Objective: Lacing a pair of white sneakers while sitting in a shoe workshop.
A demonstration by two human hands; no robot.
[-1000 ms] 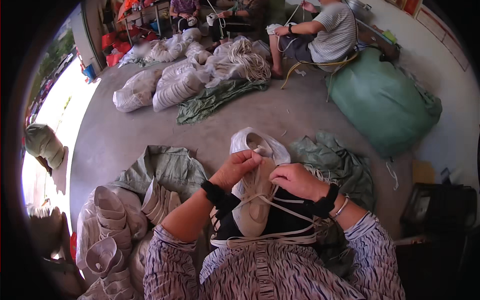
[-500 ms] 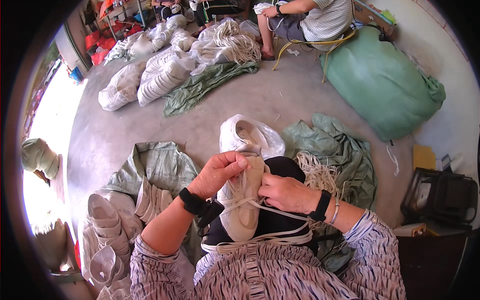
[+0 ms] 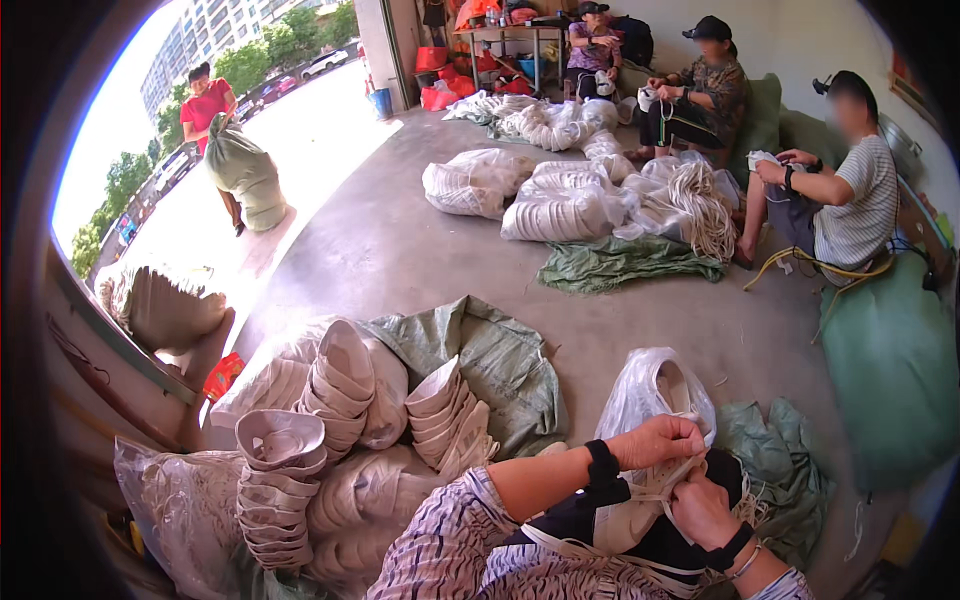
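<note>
A cream shoe upper (image 3: pixel 622 522) lies on my lap, its toe toward me, with a pale shoelace (image 3: pixel 658 486) threaded across its front. My left hand (image 3: pixel 652 442) is closed in a pinch on the lace near the upper's far end. Lower and to the right, my right hand (image 3: pixel 703 510) has its fingers curled round the lace at the upper's side; its fingertips are partly hidden. Loose lace ends trail over my dark-clad lap. Just beyond my hands stands a clear plastic bag (image 3: pixel 640 385) with another white upper (image 3: pixel 680 388) in it.
Stacked shoe uppers (image 3: pixel 275 490) stand at my left beside a green woven sheet (image 3: pixel 480 360). Bagged uppers (image 3: pixel 565 205) and a lace bundle (image 3: pixel 700 205) lie farther off. A big green sack (image 3: pixel 890 370) sits right. Several people sit working; one person (image 3: pixel 208 110) outside handles a sack (image 3: pixel 245 180).
My view has swung left and up, bringing the doorway and the person outside into sight. Both hands remain at the shoe upper, working at its lace.
</note>
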